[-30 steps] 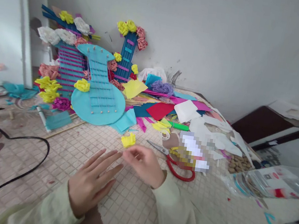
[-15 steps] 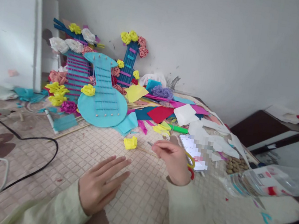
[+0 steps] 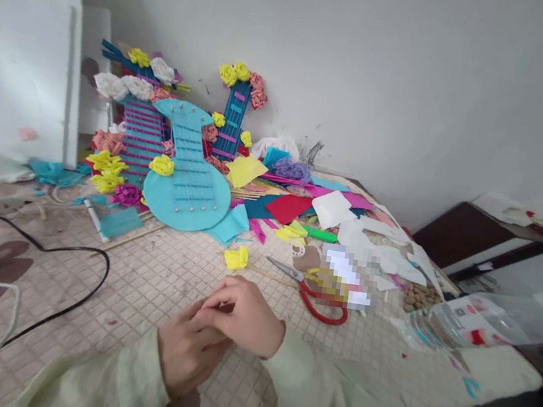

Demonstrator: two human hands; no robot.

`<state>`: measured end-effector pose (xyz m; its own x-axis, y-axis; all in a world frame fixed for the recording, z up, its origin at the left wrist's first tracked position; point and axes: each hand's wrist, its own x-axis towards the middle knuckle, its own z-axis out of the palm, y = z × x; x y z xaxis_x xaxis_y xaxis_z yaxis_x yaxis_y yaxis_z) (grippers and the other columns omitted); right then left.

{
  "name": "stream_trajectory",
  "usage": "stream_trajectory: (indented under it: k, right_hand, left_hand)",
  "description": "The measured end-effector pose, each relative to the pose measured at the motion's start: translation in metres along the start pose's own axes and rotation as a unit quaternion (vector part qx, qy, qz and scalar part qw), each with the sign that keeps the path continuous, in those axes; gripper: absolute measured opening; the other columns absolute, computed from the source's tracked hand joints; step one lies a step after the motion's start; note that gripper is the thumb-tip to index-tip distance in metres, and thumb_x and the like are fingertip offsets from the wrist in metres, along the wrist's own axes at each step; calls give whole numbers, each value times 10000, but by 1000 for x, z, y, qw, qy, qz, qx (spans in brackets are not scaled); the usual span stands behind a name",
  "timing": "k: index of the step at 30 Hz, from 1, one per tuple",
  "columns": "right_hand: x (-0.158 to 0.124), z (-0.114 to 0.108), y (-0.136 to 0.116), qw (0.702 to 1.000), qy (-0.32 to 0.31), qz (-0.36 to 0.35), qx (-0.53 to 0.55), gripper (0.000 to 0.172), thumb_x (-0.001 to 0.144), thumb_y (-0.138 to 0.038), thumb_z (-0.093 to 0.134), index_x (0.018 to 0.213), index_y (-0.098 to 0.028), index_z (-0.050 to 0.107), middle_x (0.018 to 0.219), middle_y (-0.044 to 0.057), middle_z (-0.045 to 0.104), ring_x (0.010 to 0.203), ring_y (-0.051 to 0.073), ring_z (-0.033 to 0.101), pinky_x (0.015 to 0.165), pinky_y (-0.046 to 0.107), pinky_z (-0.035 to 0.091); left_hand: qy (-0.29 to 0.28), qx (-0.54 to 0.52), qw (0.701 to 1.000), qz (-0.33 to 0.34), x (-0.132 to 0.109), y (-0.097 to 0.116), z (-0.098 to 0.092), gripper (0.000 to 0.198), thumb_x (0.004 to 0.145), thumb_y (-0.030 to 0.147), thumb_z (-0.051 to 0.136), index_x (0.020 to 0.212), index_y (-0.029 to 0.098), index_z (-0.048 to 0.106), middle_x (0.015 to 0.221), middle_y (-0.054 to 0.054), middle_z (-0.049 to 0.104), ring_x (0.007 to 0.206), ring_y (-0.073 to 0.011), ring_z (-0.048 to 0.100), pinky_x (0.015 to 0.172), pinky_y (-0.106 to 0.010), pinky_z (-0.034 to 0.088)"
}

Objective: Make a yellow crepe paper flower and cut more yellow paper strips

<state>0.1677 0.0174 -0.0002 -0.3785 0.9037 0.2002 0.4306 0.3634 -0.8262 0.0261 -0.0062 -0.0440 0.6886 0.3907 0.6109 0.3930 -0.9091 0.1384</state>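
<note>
Both hands — left [image 3: 187, 353], right [image 3: 243, 314] — curled, touching, grasp unclear; bare tiled floor [image 3: 149, 281] around, scissors [image 3: 312, 290] near.

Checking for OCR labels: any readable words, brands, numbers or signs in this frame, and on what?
No text can be read here.
Pixelated patch beside the red-handled scissors: blurred out, unreadable.
Clear plastic packet at right: red and blue print, too small and blurred to read.
Papers on the dark side table: no legible marks.
Felt guitar shapes and the hands, left hand and right hand: no lettering.
</note>
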Motion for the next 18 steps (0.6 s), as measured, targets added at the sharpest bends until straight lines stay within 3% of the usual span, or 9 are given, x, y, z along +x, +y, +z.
stream_trajectory:
  k: [4,7,10,15,18]
  right_hand:
    - [-2,-20,6,998,59,12,15,114,747,-125,644,657,-183,682,699,6,623,705,151,597,692,289,476]
    - [-13,-53,12,992,110,42,-37,85,743,-168,654,667,-181,688,720,22,622,706,169,596,688,312,463]
    - [-34,-96,18,978,163,89,-93,104,722,-285,674,672,-197,698,747,42,627,720,196,591,684,334,454]
    - [-83,-161,29,907,311,182,-216,269,699,-479,643,656,-216,673,722,35,630,611,184,539,567,316,402]
    - [-102,-178,36,875,351,207,-260,346,731,-506,600,558,-207,613,664,35,603,620,190,539,580,322,388]
  left_hand:
    - [-5,7,999,32,-1,-1,2,248,837,107,402,952,160,615,1064,-69,683,1068,-244,556,940,-454,414]
    - [-14,-4,999,32,-4,-3,3,243,830,101,405,945,163,609,1140,-66,655,1157,-238,497,983,-454,371]
    - [-18,-26,999,14,-5,-6,2,234,798,99,444,956,169,601,1111,-71,664,1130,-239,516,947,-445,405]
    - [16,-13,998,-57,-1,-20,-4,218,769,87,492,934,190,590,978,-71,687,954,-226,598,793,-390,500]
    - [30,17,997,-70,3,-29,-6,235,768,65,507,954,183,589,982,-85,684,952,-245,596,790,-422,494]
